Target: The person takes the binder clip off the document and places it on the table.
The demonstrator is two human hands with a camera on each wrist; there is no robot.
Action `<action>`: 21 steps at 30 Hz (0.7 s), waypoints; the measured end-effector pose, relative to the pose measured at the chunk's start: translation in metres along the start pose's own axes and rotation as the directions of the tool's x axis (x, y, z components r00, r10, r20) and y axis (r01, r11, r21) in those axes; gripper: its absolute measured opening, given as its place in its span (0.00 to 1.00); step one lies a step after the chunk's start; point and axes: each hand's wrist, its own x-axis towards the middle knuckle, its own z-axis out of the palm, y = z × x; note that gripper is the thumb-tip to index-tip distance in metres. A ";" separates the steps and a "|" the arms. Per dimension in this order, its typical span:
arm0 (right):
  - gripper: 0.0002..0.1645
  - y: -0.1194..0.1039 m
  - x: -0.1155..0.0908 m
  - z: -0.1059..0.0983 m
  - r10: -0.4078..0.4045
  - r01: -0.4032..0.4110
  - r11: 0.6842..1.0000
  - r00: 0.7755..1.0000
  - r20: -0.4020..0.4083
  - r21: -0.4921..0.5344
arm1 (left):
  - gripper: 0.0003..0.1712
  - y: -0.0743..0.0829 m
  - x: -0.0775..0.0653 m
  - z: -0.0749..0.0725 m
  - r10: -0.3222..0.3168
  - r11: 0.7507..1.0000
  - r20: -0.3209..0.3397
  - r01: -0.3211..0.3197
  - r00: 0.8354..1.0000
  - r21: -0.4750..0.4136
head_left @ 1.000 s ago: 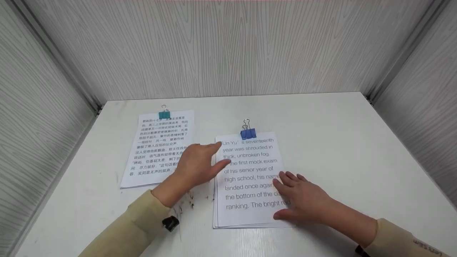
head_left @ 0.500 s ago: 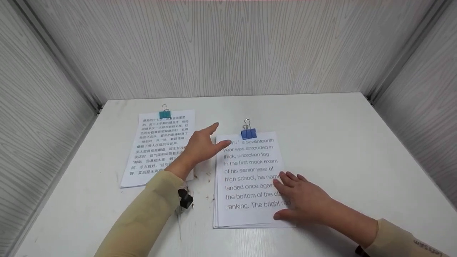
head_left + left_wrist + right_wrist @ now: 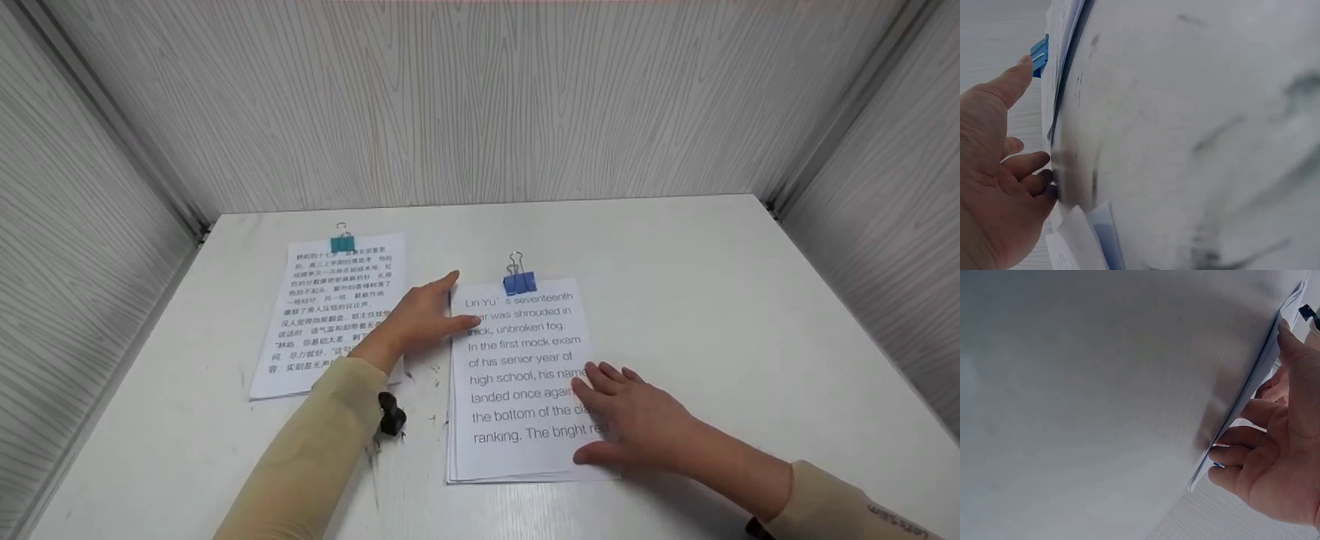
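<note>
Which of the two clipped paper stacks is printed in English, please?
The stack with the blue clip, at the right hand; the other stack, with the teal clip, is in Chinese.

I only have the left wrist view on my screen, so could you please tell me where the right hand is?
Observer: The right hand is at the right edge of the English stack, its fingertips over the print.
Operator: Thank you; could you tell me what else I am missing?
Observer: A teal clip, on the far edge of the Chinese stack.
Operator: And how does the English stack's first line read, please?
Observer: In the head view it reads "Lin Yu's seventeenth".
</note>
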 end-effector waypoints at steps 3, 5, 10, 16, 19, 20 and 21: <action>0.60 -0.001 0.000 -0.001 0.008 -0.008 1.000 1.000 0.009 -0.004 | 0.61 -0.001 0.000 0.002 0.002 1.000 0.002 -0.002 1.000 0.010; 0.60 -0.001 0.000 -0.001 0.012 -0.012 1.000 1.000 0.018 -0.008 | 0.60 -0.002 -0.001 0.002 0.003 1.000 -0.001 -0.003 1.000 0.015; 0.59 -0.002 0.001 -0.002 0.010 -0.010 1.000 1.000 0.021 -0.016 | 0.59 -0.001 -0.002 0.003 0.019 1.000 -0.023 -0.019 1.000 0.010; 0.60 -0.002 0.001 -0.001 0.006 -0.006 1.000 1.000 0.020 -0.026 | 0.56 -0.001 -0.003 0.004 0.013 0.997 -0.042 -0.016 0.999 -0.072; 0.60 -0.001 0.000 -0.001 -0.005 0.005 1.000 1.000 0.005 -0.016 | 0.55 -0.001 -0.002 0.006 0.026 0.991 -0.057 -0.034 0.998 -0.131; 0.60 -0.001 0.000 -0.001 -0.010 0.010 1.000 1.000 -0.001 -0.011 | 0.54 0.000 -0.002 0.007 0.030 0.987 -0.066 -0.040 0.997 -0.153; 0.60 0.000 -0.001 -0.001 -0.014 0.014 1.000 1.000 -0.007 -0.008 | 0.53 0.000 -0.001 0.008 0.029 0.984 -0.074 -0.042 0.997 -0.174</action>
